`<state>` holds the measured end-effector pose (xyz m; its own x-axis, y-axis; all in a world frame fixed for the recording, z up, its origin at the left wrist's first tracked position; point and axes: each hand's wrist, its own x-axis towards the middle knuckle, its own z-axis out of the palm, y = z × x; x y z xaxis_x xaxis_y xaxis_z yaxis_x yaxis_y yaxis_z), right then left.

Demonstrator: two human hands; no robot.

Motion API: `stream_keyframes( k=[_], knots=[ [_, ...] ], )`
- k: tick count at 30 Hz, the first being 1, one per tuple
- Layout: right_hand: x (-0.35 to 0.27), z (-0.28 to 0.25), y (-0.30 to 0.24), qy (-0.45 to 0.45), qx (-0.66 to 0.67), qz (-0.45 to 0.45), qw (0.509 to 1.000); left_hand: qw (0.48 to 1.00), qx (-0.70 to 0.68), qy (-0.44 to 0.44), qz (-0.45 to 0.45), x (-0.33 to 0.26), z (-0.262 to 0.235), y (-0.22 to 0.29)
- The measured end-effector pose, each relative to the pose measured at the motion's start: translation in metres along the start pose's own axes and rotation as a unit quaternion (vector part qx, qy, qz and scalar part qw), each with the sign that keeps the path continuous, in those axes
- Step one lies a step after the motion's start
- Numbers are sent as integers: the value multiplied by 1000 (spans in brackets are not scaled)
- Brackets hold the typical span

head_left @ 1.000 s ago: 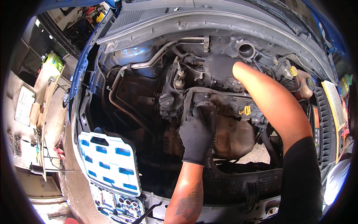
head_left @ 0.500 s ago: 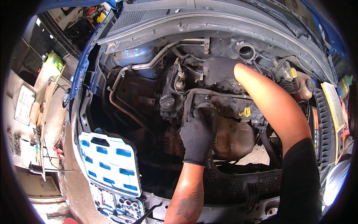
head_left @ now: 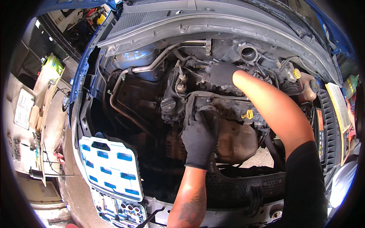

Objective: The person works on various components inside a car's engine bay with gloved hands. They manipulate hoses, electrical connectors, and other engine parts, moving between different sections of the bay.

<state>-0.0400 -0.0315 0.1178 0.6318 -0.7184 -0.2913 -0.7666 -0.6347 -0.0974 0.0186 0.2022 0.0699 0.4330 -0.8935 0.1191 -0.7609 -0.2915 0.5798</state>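
Both my hands wear black gloves and work inside an open engine bay. At the front of the engine (head_left: 228, 104), my left hand (head_left: 199, 138) has its fingers curled closed against a dark round part (head_left: 208, 110); what they grip, if anything, is hidden. My right arm reaches across from the right, and my right hand (head_left: 223, 74) lies low over the top of the engine. Its fingers blend into the dark parts there. Left of my hands is a black screw cap (head_left: 168, 105). A yellow dipstick handle (head_left: 248, 114) and a brown heat shield (head_left: 237, 140) are to their right.
An open tool case (head_left: 137, 159) with sockets (head_left: 129, 207) rests at the front left edge of the bay. Metal pipes (head_left: 114, 95) run along the left side. An open round duct (head_left: 248, 54) and a reservoir with a yellow cap (head_left: 296, 73) stand at the back right.
My right hand has shifted slightly left and toward me over the engine top. My left hand stays at the same round part. The whole view has moved a little.
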Motion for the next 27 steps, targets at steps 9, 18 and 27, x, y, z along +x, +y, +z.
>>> stream_keyframes(
  k=[9,18,27],
  knots=[
    [0,8,3,81,-20,-130,988,1000,6,21,12,0,2,0],
    [-4,0,9,55,12,-217,975,1000,3,23,21,-1,5,-2],
    [23,10,15,43,-198,-184,962,1000,16,-11,-13,0,1,1]
  ],
)
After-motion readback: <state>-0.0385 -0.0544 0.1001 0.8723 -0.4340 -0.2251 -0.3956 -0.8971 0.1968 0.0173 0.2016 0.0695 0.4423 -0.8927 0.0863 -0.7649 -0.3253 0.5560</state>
